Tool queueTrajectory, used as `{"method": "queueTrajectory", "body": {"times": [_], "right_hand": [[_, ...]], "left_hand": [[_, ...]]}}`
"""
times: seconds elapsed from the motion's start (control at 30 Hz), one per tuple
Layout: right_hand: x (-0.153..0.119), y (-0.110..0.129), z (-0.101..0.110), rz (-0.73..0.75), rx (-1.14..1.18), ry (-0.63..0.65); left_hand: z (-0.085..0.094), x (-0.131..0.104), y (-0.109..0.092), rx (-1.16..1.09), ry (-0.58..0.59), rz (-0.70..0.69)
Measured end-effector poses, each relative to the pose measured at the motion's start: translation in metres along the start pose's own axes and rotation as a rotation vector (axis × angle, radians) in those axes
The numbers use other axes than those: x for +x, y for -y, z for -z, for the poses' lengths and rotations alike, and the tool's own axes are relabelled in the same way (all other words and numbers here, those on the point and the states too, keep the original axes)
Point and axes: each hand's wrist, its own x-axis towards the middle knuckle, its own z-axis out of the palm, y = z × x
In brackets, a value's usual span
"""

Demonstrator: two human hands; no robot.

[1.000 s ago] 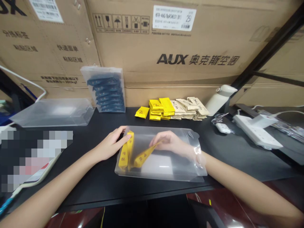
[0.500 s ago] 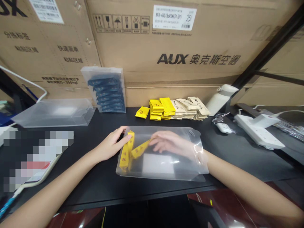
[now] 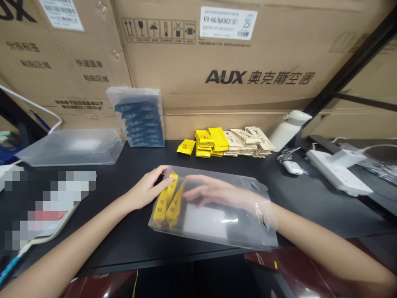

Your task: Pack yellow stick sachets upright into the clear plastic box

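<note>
I am pressing my left hand (image 3: 145, 191), fingers together, against the left end of the clear plastic box (image 3: 217, 221) lying on the black table (image 3: 124, 236). My right hand (image 3: 214, 192) is inside it, fingers stretched, probably touching the two yellow sachets (image 3: 169, 203) at its left end.
</note>
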Motion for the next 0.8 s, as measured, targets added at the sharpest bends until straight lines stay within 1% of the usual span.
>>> {"method": "queueTrajectory", "body": {"times": [0.2,0.3,0.43,0.5,0.6,0.7,0.8], "right_hand": [[-0.001,0.0,-0.008,-0.003,-0.084,0.109],[0.001,-0.001,-0.008,0.0,-0.096,0.1],[0.005,-0.003,-0.006,0.041,-0.053,-0.015],[0.006,-0.003,-0.004,0.051,-0.053,-0.098],[0.008,-0.005,-0.001,0.073,-0.084,-0.256],[0.01,-0.008,0.004,0.107,-0.118,-0.389],[0.011,-0.009,0.008,0.113,-0.134,-0.429]], "left_hand": [[-0.001,0.001,0.0,0.019,0.02,-0.004],[-0.001,0.001,0.0,0.009,0.027,-0.002],[-0.002,0.001,0.004,-0.001,-0.003,0.009],[-0.003,0.001,0.012,-0.007,-0.067,0.054],[-0.001,0.008,0.028,-0.008,-0.179,0.111],[0.005,0.023,0.042,0.032,-0.207,0.103],[0.013,0.048,0.046,0.08,-0.204,0.097]]}}
